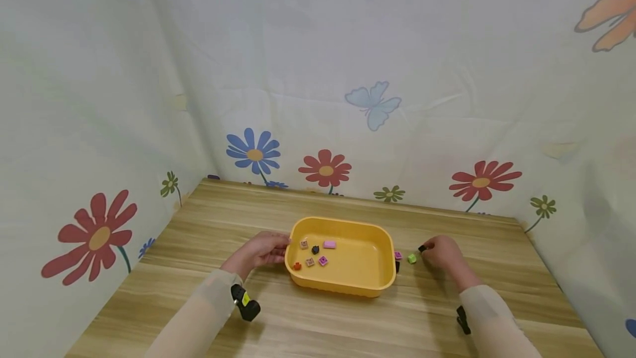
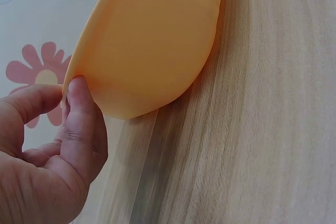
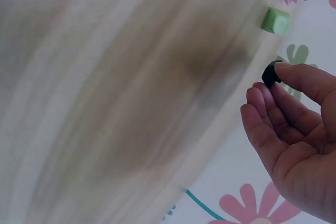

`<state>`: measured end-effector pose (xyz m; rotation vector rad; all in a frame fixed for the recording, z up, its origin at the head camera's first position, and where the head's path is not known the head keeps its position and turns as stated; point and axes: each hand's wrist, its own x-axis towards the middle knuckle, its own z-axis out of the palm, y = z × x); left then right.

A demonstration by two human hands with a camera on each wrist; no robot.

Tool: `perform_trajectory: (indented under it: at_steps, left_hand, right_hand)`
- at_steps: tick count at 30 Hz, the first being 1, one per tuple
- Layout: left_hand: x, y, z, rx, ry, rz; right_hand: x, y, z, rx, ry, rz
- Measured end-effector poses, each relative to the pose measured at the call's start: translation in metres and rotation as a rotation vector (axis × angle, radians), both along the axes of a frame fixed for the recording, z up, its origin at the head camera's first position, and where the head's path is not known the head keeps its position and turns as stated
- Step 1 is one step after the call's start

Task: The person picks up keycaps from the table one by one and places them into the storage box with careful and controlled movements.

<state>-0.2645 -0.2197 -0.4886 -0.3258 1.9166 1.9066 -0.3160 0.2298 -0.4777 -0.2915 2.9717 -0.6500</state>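
Note:
My left hand [image 1: 265, 248] pinches the left rim of a yellow plastic basin [image 1: 343, 287] between thumb and fingers; the left wrist view shows the thumb on one side of the rim [image 2: 84, 40]. To the right of the basin, my right hand [image 1: 444, 253] holds a small black block [image 3: 270, 73] between thumb and fingertips. Close to it on the table are a light green block [image 3: 276, 21] and a magenta block [image 1: 398, 255]. Another black block [image 1: 397, 267] sits against the basin's right side, partly hidden.
Inside the basin, towards its left, lie a long pink block [image 1: 329, 244], a magenta block [image 1: 323, 261], a black piece [image 1: 315, 249], a red piece [image 1: 297, 266] and two tan blocks [image 1: 304, 244]. A flowered white cloth [image 1: 298, 98] borders the wooden table [image 1: 308, 325].

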Motion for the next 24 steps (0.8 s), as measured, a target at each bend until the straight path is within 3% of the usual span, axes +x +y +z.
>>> perform_trajectory:
  at_steps: [14, 24]
  left_hand:
    - [-0.001, -0.001, -0.002, 0.002, 0.004, -0.003]
    - [0.000, 0.000, 0.000, 0.001, 0.005, -0.005]
  right_hand:
    - [-0.005, 0.005, 0.037, -0.034, 0.007, 0.098]
    - [0.004, -0.017, 0.075, -0.022, -0.001, 0.173]
